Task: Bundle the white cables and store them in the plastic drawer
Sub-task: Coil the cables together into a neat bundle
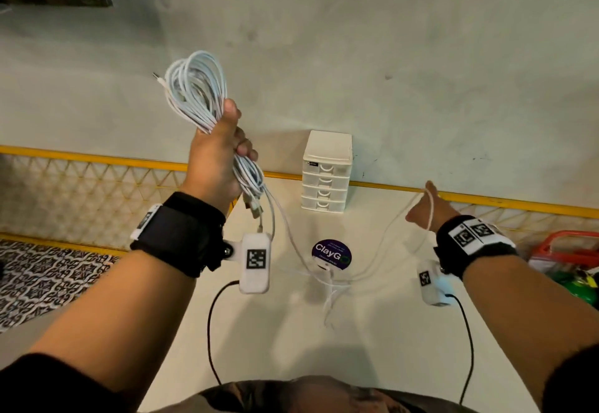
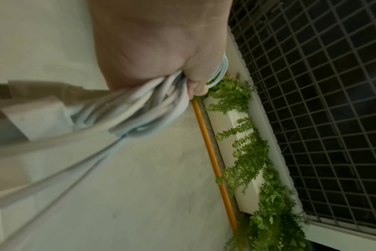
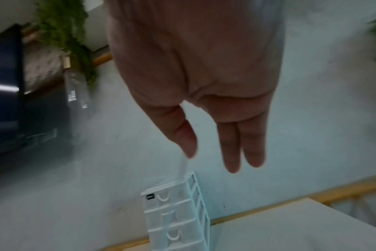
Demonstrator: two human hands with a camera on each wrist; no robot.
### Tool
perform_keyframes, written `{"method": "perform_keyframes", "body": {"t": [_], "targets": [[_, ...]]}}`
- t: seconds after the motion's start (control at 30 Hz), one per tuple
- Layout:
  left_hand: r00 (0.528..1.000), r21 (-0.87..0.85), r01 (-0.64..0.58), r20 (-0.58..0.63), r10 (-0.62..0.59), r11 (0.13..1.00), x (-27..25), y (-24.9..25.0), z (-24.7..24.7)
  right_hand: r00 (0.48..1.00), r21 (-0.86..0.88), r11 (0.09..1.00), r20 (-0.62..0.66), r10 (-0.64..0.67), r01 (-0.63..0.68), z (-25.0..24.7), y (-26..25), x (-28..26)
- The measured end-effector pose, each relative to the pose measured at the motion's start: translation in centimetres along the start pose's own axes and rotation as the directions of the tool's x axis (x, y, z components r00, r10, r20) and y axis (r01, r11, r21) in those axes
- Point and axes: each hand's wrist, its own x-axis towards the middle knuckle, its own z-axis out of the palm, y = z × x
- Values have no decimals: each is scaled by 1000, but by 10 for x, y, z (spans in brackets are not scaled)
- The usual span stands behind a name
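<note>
Coiling mostly done. Left hand [image 1: 216, 156] clenches the white cables [image 1: 197, 88]: loops stand above its fingers, plug ends hang below the fist. One loose strand [image 1: 382, 244] trails from the fist down onto the table [image 1: 372, 347] and up over the right hand [image 1: 428, 206], draped between thumb and fingers [image 3: 232, 146], which look straight and relaxed. Left: wind in that slack, secure the bundle, open the plastic drawer unit [image 1: 326, 172], well beyond both hands, all drawers closed.

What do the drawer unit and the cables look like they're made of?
Drawer unit: hard moulded plastic, it seems, with an opaque cream frame and translucent, slightly glossy drawer fronts. White cables: probably smooth rubbery plastic sheathing, since the loops bend softly in the left hand; the plug tips look metallic.
</note>
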Motion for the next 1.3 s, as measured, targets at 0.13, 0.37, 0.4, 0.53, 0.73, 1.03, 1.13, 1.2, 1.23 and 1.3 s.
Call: {"method": "perform_keyframes", "body": {"t": [0.13, 0.37, 0.4, 0.53, 0.73, 1.03, 1.13, 1.2, 1.23, 1.3], "targets": [[997, -57, 81, 21, -80, 995, -5, -4, 9, 966, -483, 848, 230, -120, 220, 17, -33, -23], [990, -71, 131, 60, -126, 989, -13, -15, 17, 767, 481, 786, 304, -566, 389, 53, -105, -112], [989, -75, 137, 68, -132, 988, -14, -17, 19, 712, 535, 752, 346, -611, 385, 64, -109, -118], [985, -102, 158, 87, -149, 982, -13, -15, 19, 658, 633, 670, 319, -683, 388, 86, -109, -121], [970, -273, 232, -10, -244, 934, 6, 6, 4, 831, 749, 570, 46, -555, 339, 72, -85, -96], [972, 370, -158, -103, 210, 916, -6, -22, 7, 507, -30, 518, 260, -822, 855, 47, -122, -141], [992, 425, -124, 43, 117, 897, -20, -37, 14, 544, 4, 545, -40, -838, 839, 25, -148, -147], [995, 465, -11, 93, -37, 885, -29, -43, 21, 596, -55, 606, -137, -792, 793, 18, -158, -145], [984, 438, 55, 126, -122, 897, -32, -45, 22, 617, -115, 634, -157, -772, 765, 16, -160, -142], [943, 364, 162, 217, -253, 917, -31, -51, 21, 657, -197, 692, -219, -721, 694, 10, -161, -137]]}}
